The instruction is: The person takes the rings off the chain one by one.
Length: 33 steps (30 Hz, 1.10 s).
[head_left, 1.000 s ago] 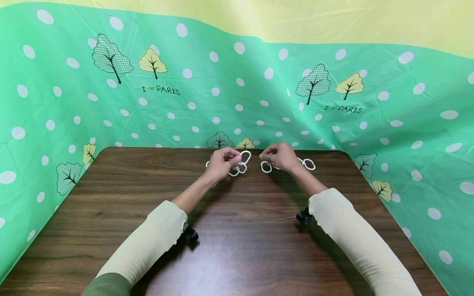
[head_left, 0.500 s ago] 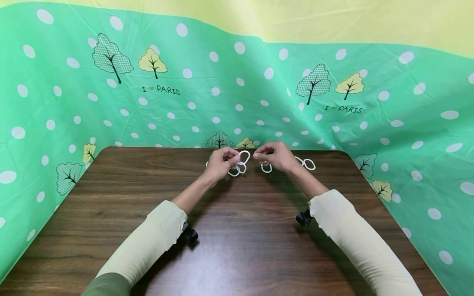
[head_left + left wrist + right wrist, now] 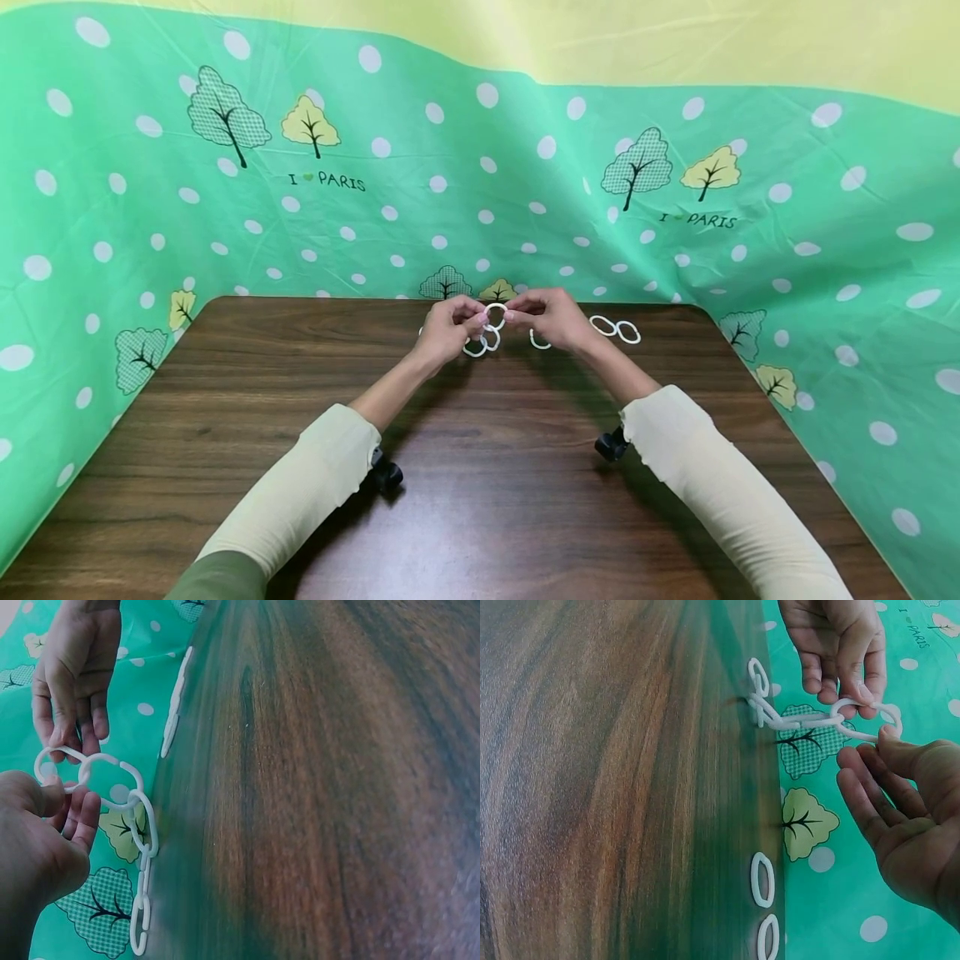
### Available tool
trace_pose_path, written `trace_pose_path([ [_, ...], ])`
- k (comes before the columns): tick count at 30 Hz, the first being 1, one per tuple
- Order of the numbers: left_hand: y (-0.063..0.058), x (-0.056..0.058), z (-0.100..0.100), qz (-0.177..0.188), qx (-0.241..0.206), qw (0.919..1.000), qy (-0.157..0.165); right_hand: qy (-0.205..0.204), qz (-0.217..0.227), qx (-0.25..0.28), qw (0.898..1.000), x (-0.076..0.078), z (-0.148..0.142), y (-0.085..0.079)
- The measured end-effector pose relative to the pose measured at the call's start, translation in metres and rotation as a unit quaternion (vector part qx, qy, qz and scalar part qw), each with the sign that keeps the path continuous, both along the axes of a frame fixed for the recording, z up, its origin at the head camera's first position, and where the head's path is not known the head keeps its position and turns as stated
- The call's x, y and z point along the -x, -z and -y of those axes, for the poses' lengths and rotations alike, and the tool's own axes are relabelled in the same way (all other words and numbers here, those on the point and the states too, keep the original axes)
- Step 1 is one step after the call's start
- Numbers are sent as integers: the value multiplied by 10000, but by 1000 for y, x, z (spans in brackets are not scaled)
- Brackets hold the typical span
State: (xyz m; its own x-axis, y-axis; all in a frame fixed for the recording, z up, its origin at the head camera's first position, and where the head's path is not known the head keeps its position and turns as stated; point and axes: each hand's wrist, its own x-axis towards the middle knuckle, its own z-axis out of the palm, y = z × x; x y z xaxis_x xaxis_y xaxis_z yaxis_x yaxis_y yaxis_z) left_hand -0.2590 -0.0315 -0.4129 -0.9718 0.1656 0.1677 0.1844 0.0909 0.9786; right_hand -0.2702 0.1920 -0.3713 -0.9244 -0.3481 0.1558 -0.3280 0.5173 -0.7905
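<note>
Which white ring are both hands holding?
The raised end ring of the chain: the left hand and right hand both pinch it. The other rings hang below it or lie on the table.
</note>
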Motion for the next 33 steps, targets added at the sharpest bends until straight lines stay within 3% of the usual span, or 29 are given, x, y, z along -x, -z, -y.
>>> trace_pose_path([
  [23, -2, -3, 3, 167, -185, 9995, -202, -87, 151, 399, 9991, -1, 2, -5],
  [33, 2, -5, 3, 353, 131, 9992, -160, -43, 237, 559, 9981, 0, 2, -7],
])
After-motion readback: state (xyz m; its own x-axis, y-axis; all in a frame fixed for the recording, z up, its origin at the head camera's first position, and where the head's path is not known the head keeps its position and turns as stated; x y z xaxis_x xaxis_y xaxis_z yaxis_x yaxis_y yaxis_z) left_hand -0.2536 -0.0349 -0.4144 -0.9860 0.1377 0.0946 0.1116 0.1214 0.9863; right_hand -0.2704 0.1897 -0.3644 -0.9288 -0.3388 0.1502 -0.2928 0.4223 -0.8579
